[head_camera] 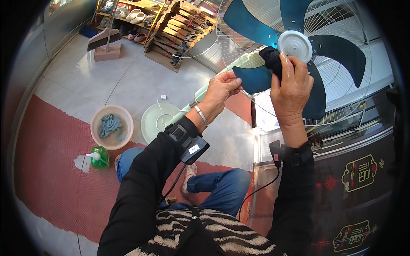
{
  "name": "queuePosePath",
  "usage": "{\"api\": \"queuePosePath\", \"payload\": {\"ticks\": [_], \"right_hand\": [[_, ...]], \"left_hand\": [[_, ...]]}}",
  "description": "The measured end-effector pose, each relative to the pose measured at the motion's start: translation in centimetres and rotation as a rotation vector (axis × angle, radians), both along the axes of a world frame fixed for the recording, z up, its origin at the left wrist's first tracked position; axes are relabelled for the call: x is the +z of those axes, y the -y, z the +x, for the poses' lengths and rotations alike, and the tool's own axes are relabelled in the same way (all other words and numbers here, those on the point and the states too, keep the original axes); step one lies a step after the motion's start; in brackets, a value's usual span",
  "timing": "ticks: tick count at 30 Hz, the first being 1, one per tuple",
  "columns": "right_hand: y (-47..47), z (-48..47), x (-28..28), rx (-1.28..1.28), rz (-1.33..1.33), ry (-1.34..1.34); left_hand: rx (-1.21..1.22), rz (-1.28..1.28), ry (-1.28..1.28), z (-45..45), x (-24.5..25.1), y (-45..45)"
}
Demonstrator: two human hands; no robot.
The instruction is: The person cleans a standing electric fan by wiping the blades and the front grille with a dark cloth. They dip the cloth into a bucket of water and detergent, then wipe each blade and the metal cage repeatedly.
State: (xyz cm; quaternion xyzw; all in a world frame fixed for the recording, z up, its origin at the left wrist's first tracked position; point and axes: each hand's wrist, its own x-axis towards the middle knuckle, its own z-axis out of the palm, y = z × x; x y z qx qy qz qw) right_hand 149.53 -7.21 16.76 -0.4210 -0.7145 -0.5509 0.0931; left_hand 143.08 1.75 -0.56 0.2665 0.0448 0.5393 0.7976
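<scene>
A standing fan with its front grille off fills the upper right; its blue blades surround a white hub (294, 46). My left hand (221, 89) pinches the outer tip of one fan blade (253, 78). Pressed to that same blade near the hub is a dark wet-looking cloth (272, 62), held in my right hand (291, 83). The wire rear grille (349, 105) shows behind the blades. A pale green pole runs down to the fan's round base (153, 118), where a white cord lies coiled. The fingertips of my right hand are partly hidden by the cloth.
Left on the floor stand a pink basin (93, 126) with water and a blue-grey cloth, and a green pump bottle (103, 158). A broom (104, 38), a shoe rack (141, 4) and a slatted wooden rack (179, 28) stand farther back. At right is a dark patterned cabinet (326, 198).
</scene>
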Motion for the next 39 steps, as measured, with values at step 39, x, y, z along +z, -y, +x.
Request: {"api": "queuePosePath", "payload": {"ticks": [39], "right_hand": [[15.5,4.8,1.3,-0.296,-0.519,-0.115]], "left_hand": [[0.100,0.001,0.020,-2.6,1.4,-1.1]]}}
